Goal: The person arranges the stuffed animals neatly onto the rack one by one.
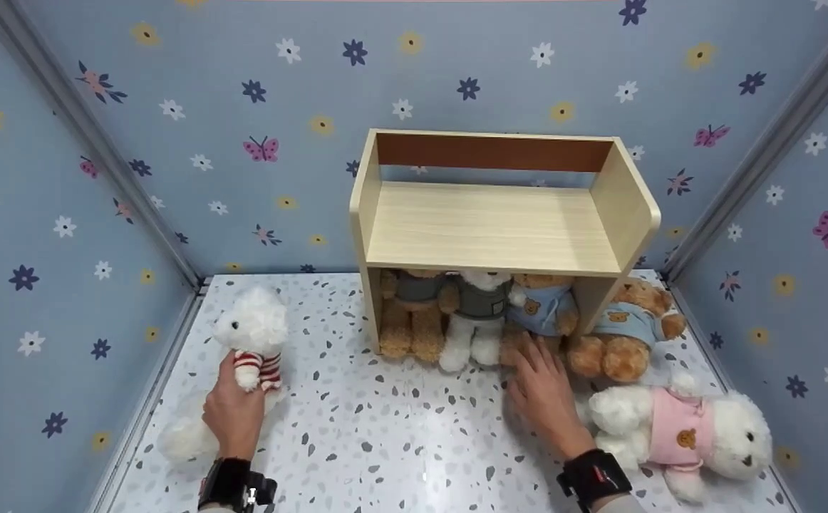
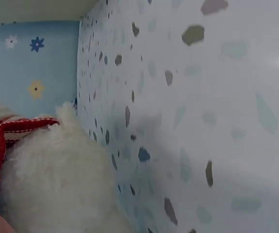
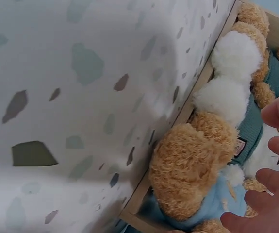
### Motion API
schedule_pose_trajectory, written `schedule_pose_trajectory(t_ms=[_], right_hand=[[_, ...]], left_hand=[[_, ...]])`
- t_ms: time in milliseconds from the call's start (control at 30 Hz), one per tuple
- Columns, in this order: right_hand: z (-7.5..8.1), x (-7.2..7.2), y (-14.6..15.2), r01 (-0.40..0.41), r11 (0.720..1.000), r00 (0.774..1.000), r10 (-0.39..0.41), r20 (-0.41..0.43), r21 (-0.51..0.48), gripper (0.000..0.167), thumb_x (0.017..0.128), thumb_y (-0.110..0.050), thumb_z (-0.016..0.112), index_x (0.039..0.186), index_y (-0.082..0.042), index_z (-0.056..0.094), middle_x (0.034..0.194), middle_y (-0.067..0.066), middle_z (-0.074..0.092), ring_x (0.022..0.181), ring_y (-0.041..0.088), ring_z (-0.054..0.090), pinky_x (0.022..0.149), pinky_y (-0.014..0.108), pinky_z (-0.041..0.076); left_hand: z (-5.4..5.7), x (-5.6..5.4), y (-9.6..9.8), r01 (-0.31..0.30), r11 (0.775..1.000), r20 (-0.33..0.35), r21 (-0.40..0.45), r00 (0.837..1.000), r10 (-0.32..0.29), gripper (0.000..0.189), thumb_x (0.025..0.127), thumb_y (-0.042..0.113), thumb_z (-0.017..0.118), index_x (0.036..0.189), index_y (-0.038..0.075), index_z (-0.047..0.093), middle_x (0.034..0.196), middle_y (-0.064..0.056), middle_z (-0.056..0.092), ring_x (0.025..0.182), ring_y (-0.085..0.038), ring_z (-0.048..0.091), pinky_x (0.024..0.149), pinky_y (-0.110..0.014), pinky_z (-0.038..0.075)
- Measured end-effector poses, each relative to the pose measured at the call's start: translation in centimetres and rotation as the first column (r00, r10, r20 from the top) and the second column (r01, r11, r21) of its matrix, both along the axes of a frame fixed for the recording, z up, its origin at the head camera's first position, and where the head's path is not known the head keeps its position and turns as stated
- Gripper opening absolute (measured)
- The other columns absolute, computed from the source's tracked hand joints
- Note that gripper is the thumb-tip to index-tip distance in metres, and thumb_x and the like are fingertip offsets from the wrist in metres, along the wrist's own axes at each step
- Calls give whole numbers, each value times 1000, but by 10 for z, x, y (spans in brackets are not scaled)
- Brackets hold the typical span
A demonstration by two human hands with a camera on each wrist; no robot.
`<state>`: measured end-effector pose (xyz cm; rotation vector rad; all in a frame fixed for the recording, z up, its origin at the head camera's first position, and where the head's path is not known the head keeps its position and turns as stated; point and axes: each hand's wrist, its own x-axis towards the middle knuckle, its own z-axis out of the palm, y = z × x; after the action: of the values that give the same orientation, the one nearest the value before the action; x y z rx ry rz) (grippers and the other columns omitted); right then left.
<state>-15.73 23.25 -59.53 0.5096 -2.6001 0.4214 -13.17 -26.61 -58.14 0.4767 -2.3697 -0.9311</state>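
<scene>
My left hand (image 1: 234, 413) grips a white plush dog (image 1: 261, 320) around its red-and-white striped top, at the left of the floor. White fur (image 2: 64, 179) and red knit trim fill the lower left of the left wrist view. On the right, my right hand (image 1: 544, 395) reaches to the legs of a brown teddy bear in a blue shirt (image 1: 542, 306), inside the shelf's lower compartment. Its fingers (image 3: 270, 179) are spread and hold nothing; whether they touch the bear is unclear. Beside that bear sit a white plush in dark green (image 1: 482, 303) and a brown bear in grey (image 1: 414, 313).
A pale wooden shelf (image 1: 492, 224) stands against the flowered back wall (image 1: 457, 64). Right of it, another brown bear in blue (image 1: 628, 328) leans on its side panel. A white plush in pink (image 1: 681, 427) lies at the front right. Speckled white flooring (image 1: 357, 442) lies between my hands.
</scene>
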Motion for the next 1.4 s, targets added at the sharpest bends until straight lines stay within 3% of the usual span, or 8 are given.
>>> schedule_pose_trajectory(t_ms=[400,567,800,933,1033,1200,1267,1400], right_hand=[[12,-3,-20,1,992,994,-14,-104,-127,51,86,-7,77,133,6,64,140,27,60,129,50,55,101,64,48],[18,0,-39,-13,961,994,-19,-112,-277,40,92,-4,71,129,10,66,126,29,67,115,49,65,92,59,55],[30,5,-54,35,904,999,-20,40,-426,31,101,-11,64,128,1,70,110,17,76,73,24,74,70,45,61],[39,6,-59,74,853,984,22,178,-517,30,107,-21,57,127,-5,73,106,7,79,82,20,75,71,43,60],[46,6,-62,101,758,926,166,340,-644,39,111,-31,51,131,-3,71,108,8,78,90,21,76,78,40,61],[59,7,-71,258,501,668,525,527,-826,66,110,-45,46,151,6,46,138,30,60,107,36,72,91,42,59],[65,8,-76,319,473,596,573,562,-821,74,109,-48,46,157,8,35,149,35,48,106,36,72,89,41,60],[71,9,-86,371,505,573,536,620,-779,80,106,-50,48,160,6,27,150,29,46,88,21,68,76,30,57]], left_hand=[[-19,13,83,127,991,-291,-36,948,-132,75,64,-11,88,134,-2,60,98,-25,74,73,-43,70,60,-57,52],[-26,19,106,228,959,-349,-165,896,-274,77,61,-11,88,133,-5,61,111,-28,72,87,-45,72,63,-57,57],[-30,21,125,309,898,-389,-314,821,-418,68,62,-8,86,126,-4,65,120,-26,71,99,-43,72,75,-53,60],[-31,20,136,346,843,-390,-412,769,-506,63,61,-12,80,122,-4,67,123,-27,69,104,-45,71,82,-54,59],[-31,19,143,373,797,-373,-476,734,-567,71,52,-14,84,120,-2,68,127,-26,68,110,-44,69,89,-55,57],[-34,19,154,406,741,-351,-534,691,-632,82,43,-14,91,120,1,69,131,-22,67,116,-40,68,92,-54,56],[-34,19,158,410,729,-361,-547,670,-648,80,45,-11,92,121,1,69,131,-22,67,116,-40,68,92,-54,57],[-33,19,165,414,713,-368,-565,647,-668,72,53,-7,90,122,3,70,134,-21,67,118,-40,67,93,-55,56]])
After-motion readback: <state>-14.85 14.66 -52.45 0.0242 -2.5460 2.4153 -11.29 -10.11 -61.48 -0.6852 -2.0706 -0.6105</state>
